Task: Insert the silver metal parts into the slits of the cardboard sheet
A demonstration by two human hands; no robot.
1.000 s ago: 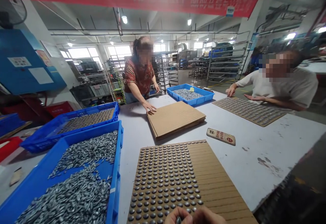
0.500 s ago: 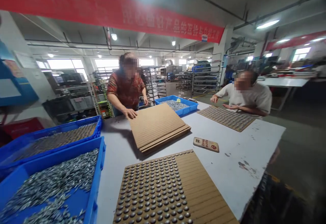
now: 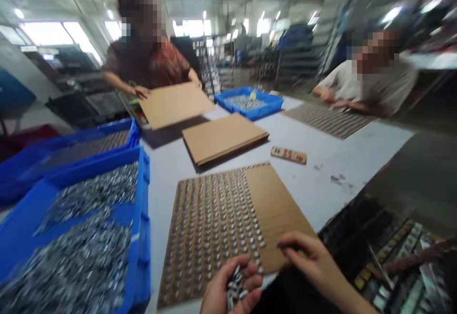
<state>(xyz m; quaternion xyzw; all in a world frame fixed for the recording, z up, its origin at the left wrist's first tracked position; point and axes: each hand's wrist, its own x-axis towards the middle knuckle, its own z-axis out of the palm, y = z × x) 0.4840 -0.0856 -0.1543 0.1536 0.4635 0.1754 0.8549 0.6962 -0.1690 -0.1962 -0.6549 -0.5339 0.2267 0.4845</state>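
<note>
My left hand is cupped, palm up, around a small heap of shiny metal pieces at the bottom of the view. To its right, my right hand hovers over the bare strip of a cardboard sheet, its fingertips drawn together; whatever may be between them is too blurred to make out. Rows of domed metal pieces cover the left and middle of that sheet. A blue tray full of similar loose pieces stands to the left.
Beyond my sheet lies a cardboard stack, with a patterned flat bar on its right. A co-worker holds a cardboard sheet. Another person sits at a filled sheet. A second blue tray stands at the back.
My view has tipped downward, and both my hands have come into sight at the bottom. The co-worker across the table has lifted a cardboard sheet off the stack toward the left.
</note>
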